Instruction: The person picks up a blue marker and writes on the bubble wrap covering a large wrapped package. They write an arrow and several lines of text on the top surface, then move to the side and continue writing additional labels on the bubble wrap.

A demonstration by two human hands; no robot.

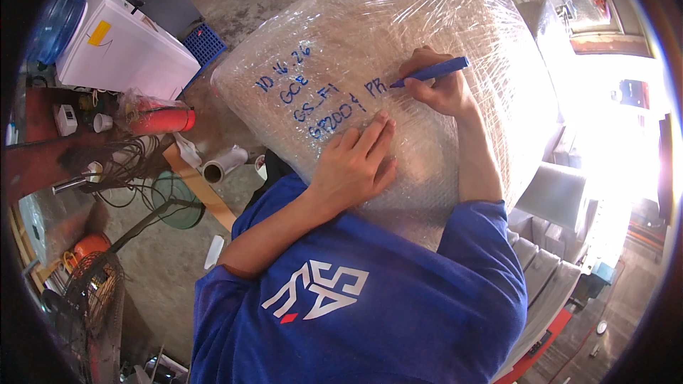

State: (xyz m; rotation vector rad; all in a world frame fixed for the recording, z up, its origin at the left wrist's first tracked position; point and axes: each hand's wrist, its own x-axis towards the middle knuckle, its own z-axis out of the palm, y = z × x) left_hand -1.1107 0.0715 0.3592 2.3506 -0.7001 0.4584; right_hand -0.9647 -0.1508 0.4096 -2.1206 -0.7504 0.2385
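Note:
A large box-shaped bundle (341,35) in shiny clear stretch film and bubble wrap stands in front of me. Between the fingers of my right hand (445,89) is a blue marker (437,71), its dark tip at the film beside the last handwritten blue letters. Several lines of this blue writing (306,92) run slantwise over the bundle's left part. My left hand (356,160) lies on the film just below the writing, its fingers stretched out and holding nothing.
To the left are a white dispenser-like cabinet (128,43) with a blue water bottle (60,21), a red cylinder (160,115), tangled cables (121,160), a cardboard-cored film roll (224,163) and a fan (99,284). A blue plastic crate (204,44) stands behind. Grey panels (537,270) lie at the right.

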